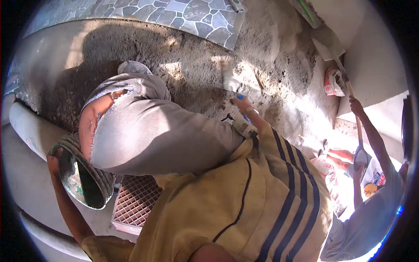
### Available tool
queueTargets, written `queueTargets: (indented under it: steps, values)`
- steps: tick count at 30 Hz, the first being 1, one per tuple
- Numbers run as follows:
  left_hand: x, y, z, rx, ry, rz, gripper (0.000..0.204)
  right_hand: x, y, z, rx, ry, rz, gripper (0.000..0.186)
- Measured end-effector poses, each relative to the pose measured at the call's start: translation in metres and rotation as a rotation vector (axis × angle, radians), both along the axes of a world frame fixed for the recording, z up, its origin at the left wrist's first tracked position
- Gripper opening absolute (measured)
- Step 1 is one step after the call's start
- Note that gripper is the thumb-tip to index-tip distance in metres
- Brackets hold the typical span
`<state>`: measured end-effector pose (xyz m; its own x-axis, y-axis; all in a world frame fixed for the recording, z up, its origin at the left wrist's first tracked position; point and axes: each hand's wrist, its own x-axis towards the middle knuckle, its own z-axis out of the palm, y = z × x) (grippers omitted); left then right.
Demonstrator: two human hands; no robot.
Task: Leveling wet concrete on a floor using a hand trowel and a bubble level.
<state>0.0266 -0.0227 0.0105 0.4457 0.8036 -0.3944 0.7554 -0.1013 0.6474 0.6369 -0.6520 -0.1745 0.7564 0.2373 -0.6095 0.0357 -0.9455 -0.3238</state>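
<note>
My left hand (54, 162) grips the bucket (97, 177) by its rim; my right hand (243, 105) holds a blurred blue-handled tool (239, 96).

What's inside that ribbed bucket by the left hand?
Inside the bucket, gripped at its rim by the left hand, show green smears, a bright patch and deep shadow. Whether anything lies deeper cannot be told: shadow and the wall hide it.

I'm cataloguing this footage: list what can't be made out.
In the head view:
Silvery tool in the right hand: motion blurs its shape.
Round, greenish plastic bucket in the left hand: shade hides its bottom.
Brown gridded tile stack: yellow knit sweater covers its right end.
Grey stone-patterned paving: cut off by the top edge.
</note>
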Motion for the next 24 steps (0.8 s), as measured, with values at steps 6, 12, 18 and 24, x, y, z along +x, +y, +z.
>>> queueTargets:
  steps: [6, 12, 18, 24]
  values:
    - [0.007, 0.002, 0.011, -0.089, 0.065, -0.059, 0.027, 0.009, -0.049, 0.023, 0.148, -0.661, -0.230, 0.046]
    - [0.044, 0.000, -0.010, -0.036, 0.049, -0.102, 0.030, -0.008, -0.105, -0.025, -0.071, -0.296, -0.258, 0.048]
    - [-0.080, 0.028, -0.011, 0.149, 0.169, -0.052, 0.040, -0.047, -0.058, -0.036, 0.027, -0.487, -0.439, 0.050]
    - [0.060, -0.005, -0.017, -0.037, 0.303, -0.233, 0.045, 0.018, 0.025, 0.001, 0.137, -0.411, 0.059, 0.045]
